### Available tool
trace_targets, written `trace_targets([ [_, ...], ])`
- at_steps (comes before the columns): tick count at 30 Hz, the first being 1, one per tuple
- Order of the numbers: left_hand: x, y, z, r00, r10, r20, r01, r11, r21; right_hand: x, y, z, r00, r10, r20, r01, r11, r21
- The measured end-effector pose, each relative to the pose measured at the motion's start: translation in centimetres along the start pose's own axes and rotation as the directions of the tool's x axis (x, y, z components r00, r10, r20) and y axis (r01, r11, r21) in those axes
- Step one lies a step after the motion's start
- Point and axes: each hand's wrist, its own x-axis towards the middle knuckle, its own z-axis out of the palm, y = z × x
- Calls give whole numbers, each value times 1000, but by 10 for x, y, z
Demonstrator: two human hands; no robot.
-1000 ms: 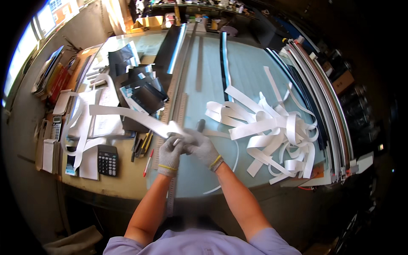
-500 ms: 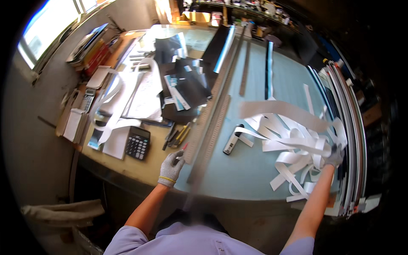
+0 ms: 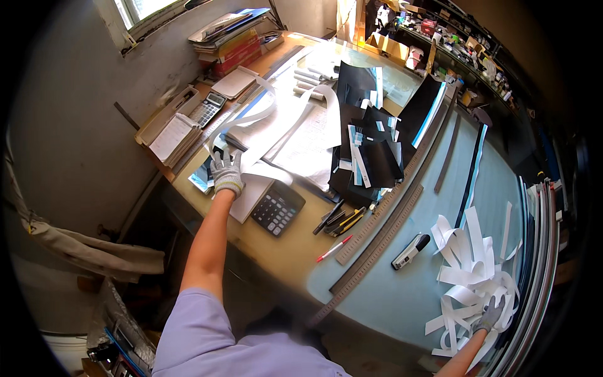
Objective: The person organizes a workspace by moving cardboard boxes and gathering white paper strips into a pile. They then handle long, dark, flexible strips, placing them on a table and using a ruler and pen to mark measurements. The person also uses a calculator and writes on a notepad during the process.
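Note:
My left hand [image 3: 227, 173], in a grey knit glove, reaches to the table's left side with its fingers spread. Its fingertips are at the lower end of a long white strip [image 3: 269, 146], which curls across the papers. Below the wrist lie a white pad [image 3: 250, 200] and a black calculator [image 3: 278, 209]. My right hand [image 3: 490, 314], also gloved, rests at the right on a tangled pile of white strips [image 3: 470, 271]. Its fingers look stretched out among the loops, partly hidden by them. A red and white pen [image 3: 334, 248] lies beside the steel rulers [image 3: 380, 235].
A black and white stapler-like tool [image 3: 411, 251] lies left of the pile. Black sheets with white-blue edges [image 3: 380, 160], several pens and a yellow cutter [image 3: 349, 221] are mid-table. Long panels [image 3: 534, 251] stand along the right edge. Folders [image 3: 229, 47] are stacked by the window.
My left hand has let go of the red pen and moved left to the white strips. The strip swinging from my right hand has dropped onto the pile. The view has turned left.

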Motion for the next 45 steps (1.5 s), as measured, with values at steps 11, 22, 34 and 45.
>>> trace_targets([
  [11,39,52,-69,889,-382,-253,32,602,-798,-290,-131,188,716,-246,653,64,955,289],
  [22,-303,238,-129,846,432,312,398,-122,-909,-353,-167,173,432,-414,801,-507,623,596],
  [34,-405,381,-158,774,630,54,131,-76,-989,-160,-92,54,834,-404,375,-196,418,887],
  [45,-559,535,-145,853,517,-68,-218,235,-947,83,211,-207,927,-325,-188,331,944,-2],
])
